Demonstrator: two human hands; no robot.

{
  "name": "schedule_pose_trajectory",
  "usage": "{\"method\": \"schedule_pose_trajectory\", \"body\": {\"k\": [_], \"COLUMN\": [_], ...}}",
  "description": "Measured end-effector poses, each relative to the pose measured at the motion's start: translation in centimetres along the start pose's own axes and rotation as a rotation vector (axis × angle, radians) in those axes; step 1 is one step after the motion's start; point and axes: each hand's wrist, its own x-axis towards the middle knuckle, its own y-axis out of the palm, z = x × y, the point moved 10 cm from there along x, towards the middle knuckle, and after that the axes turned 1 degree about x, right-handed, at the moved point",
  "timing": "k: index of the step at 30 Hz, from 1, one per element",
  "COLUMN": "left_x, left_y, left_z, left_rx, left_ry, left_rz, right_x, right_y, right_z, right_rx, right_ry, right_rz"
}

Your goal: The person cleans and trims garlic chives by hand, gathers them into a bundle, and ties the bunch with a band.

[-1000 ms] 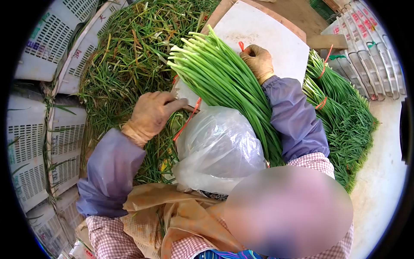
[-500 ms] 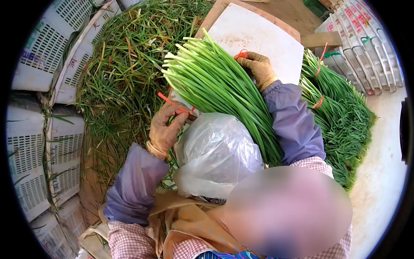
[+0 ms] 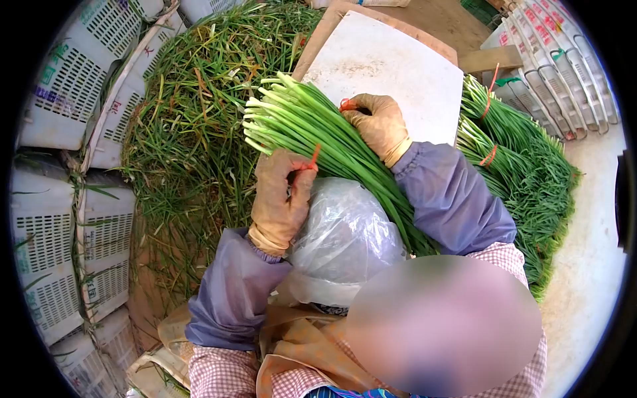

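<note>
A large bundle of green garlic chives (image 3: 332, 129) lies slantwise between my hands, its pale cut ends at the upper left. My left hand (image 3: 282, 196), in a tan glove, pinches one end of a red tie (image 3: 315, 158) at the near side of the bundle. On the far side, my gloved right hand (image 3: 379, 126) grips a red piece of the tie at its fingertips. Whether the tie runs under the stalks is hidden. A clear plastic bag (image 3: 345, 232) covers something rounded just below the bundle, partly hiding the leaves.
Under the bundle is a white board (image 3: 385, 56). Loose grass-like trimmings (image 3: 206, 113) are heaped at left, beside white crates (image 3: 73, 73). Chive bundles with red ties (image 3: 524, 172) lie at right, near stacked white baskets (image 3: 551, 73).
My left hand has moved right and up, bringing its tie end against the bundle. My right hand has shifted left, closer over the stalks. The bundle looks squeezed narrower.
</note>
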Motion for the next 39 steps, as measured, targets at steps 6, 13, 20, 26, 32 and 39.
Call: {"method": "schedule_pose_trajectory", "body": {"k": [6,13,20,26,32,39], "left_x": [3.6,6.8,7.3,7.7,7.7,7.3], "left_y": [0.8,3.0,3.8,4.1,4.2,4.5], "left_z": [-7.9,-3.3,-1.9,-1.2,-1.0,-1.6], "left_rx": [0.400,0.188,0.210,0.194,0.298,0.352], "left_ry": [0.527,0.315,0.228,0.130,0.150,0.221], "left_rz": [0.085,0.094,0.110,0.155,0.088,0.068], "right_x": [-1.4,-0.7,0.1,0.4,0.0,-0.7], "right_y": [0.8,0.3,1.3,1.3,1.0,1.7], "right_z": [1.5,-1.1,-4.4,-4.2,-2.6,-2.8], "right_rx": [-0.073,0.295,0.466,0.434,0.261,0.608], "right_ry": [-0.212,0.064,0.194,0.182,0.067,0.102], "right_rz": [-0.061,-0.016,-0.010,-0.021,-0.002,0.117]}}
